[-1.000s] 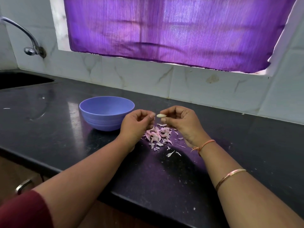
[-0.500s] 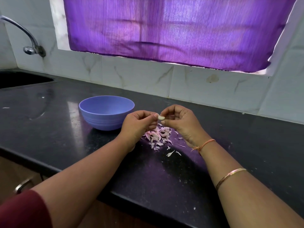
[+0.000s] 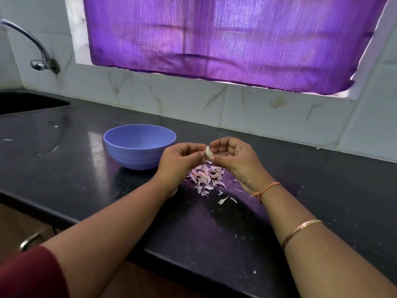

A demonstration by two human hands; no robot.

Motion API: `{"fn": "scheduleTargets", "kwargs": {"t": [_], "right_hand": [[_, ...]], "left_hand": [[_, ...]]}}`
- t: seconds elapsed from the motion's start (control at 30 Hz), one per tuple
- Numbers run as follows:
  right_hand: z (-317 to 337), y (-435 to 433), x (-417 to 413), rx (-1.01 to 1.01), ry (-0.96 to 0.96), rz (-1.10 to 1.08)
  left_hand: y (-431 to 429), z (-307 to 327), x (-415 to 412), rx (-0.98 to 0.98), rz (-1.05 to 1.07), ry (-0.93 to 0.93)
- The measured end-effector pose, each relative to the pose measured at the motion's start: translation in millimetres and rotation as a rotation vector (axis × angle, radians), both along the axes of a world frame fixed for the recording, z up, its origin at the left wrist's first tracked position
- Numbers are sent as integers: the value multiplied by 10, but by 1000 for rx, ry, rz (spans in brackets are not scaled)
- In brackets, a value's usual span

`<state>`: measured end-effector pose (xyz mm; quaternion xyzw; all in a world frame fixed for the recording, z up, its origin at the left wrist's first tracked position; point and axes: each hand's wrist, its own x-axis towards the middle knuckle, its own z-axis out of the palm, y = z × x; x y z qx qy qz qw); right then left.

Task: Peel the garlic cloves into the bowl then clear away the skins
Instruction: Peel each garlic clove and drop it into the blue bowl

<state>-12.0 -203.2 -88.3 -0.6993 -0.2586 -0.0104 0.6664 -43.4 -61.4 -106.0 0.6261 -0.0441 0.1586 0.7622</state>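
Brings left hand (image 3: pixel 180 162) and right hand (image 3: pixel 234 160) back together, pinching the garlic clove (image 3: pixel 208 151) above the skins (image 3: pixel 206 176), likely still peeling before the bowl (image 3: pixel 133 157).

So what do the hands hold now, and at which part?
One garlic clove, above the skins. The right hand pinches its right edge with the fingertips, and the left hand pinches its left edge.

A home kitchen: black stone counter (image 3: pixel 279 222), sink (image 3: pixel 25 103) and tap (image 3: pixel 32 46) far left, tiled wall (image 3: pixel 182 97), curtained window (image 3: pixel 225 39).
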Motion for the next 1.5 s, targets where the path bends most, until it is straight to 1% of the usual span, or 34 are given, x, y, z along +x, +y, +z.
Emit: {"fn": "scheduleTargets", "kwargs": {"t": [0.13, 0.2, 0.27, 0.47, 0.53, 0.6, 0.7, 0.77, 0.87, 1.0, 1.07, 1.1, 1.2, 1.37, 1.5], "right_hand": [[0, 4, 9, 2, 13, -10], [-3, 8, 14, -16, 2, -45], [-7, -2, 18, -77, -41, -96], [20, 43, 34, -225, -202, -234], [70, 99, 37, -184, -205, -274], [147, 174, 27, -84, -176, -283], [279, 320, 13, 25, -147, -235], [363, 458, 19, 41, -125, -176], [442, 712, 36, -67, -160, -125], [450, 974, 53, -358, -350, -151], [442, 1035, 47, -452, -393, -153], [435, 1046, 54, -469, -399, -161], [411, 1012, 86, -430, -384, -190], [368, 722, 133, -246, -292, -326], [317, 370, 139, -309, -214, -352]], "left_hand": [[4, -19, 21, 21, 21, 8], [6, -39, 45, 85, 77, 19], [-6, -57, 60, 161, 119, 24], [-7, -96, 77, 296, 167, 41], [-1, -100, 89, 343, 176, 41], [1, -99, 97, 360, 189, 44], [6, -97, 101, 359, 199, 59], [8, -96, 100, 361, 200, 65], [15, -106, 109, 395, 221, 60], [36, -86, 106, 442, 242, 69], [53, -70, 95, 486, 246, 77], [59, -67, 92, 496, 250, 77], [65, -73, 85, 482, 255, 63], [67, -78, 102, 370, 231, 68], [58, -78, 106, 352, 210, 82]]}}
